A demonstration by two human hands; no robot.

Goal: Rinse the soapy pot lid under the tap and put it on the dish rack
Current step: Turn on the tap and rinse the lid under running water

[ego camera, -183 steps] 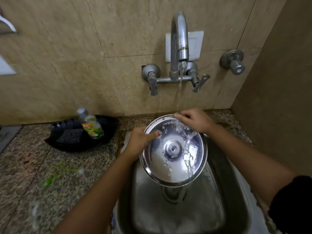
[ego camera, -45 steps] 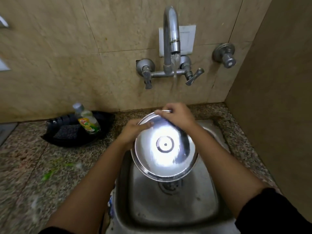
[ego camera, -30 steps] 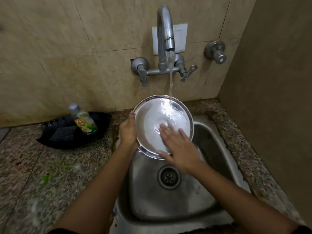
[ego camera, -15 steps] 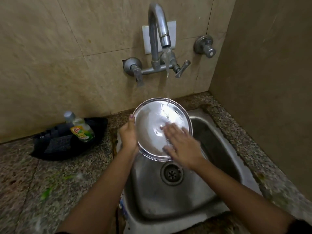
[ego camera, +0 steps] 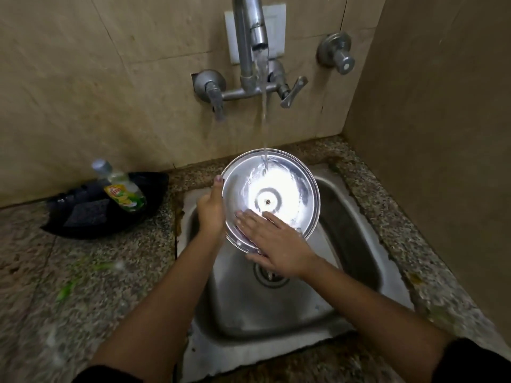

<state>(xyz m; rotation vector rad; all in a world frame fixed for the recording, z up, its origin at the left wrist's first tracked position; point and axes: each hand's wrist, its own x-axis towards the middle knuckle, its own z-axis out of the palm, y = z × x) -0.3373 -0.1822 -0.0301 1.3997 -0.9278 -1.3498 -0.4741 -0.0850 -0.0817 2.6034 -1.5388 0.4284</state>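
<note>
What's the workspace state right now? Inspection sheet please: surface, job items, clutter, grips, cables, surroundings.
Surface: speckled stone counter around a steel sink; green scraps on the counter at left.
Job's things: pot lid held tilted over the sink, water from the tap landing near its upper rim. Dish rack: nothing seen.
Clutter: black tray with a soap bottle leaning in it and a dark scrub pad.
Grips: left hand grips the lid's left edge; right hand lies flat, fingers spread, on its lower face.
Cables: nothing seen.
Surroundings: beige tiled wall, a separate wall valve, a side wall at right.
</note>
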